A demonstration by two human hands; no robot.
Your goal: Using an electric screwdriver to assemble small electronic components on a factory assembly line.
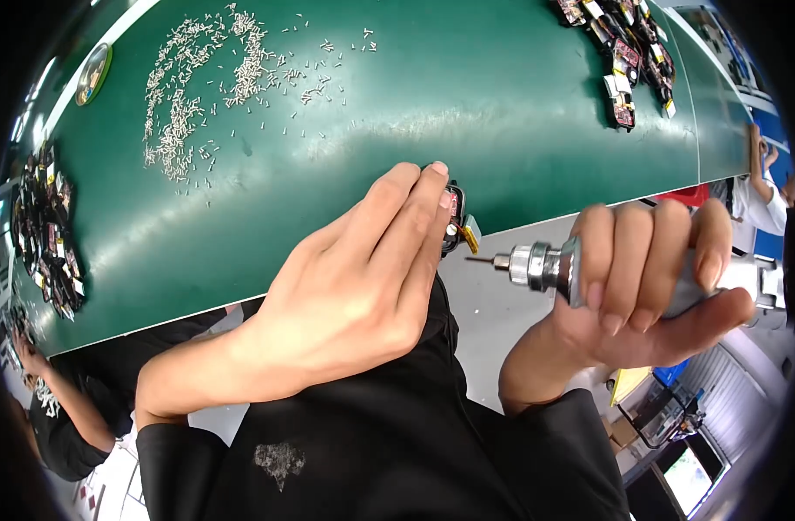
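My right hand (pixel 649 278) is wrapped round a silver power screwdriver (pixel 541 266) held sideways beyond the table edge. Its thin bit points left, towards my left hand, and touches nothing. My left hand (pixel 354 269), fingers pressed together, grips a small black electronic unit (pixel 452 217) at the table's near edge. A red circuit board shows in the unit, and a small silver-and-yellow part (pixel 472 234) hangs from it on wires. My fingers and the back of my hand hide most of the unit.
Many small loose screws (pixel 250 61) lie scattered on the green table (pixel 371 156). Piles of similar black units sit at the far right (pixel 623 61) and left (pixel 50 234). A round green-rimmed dish (pixel 93 74) stands far left. Co-workers' arms (pixel 76 399) show at both sides.
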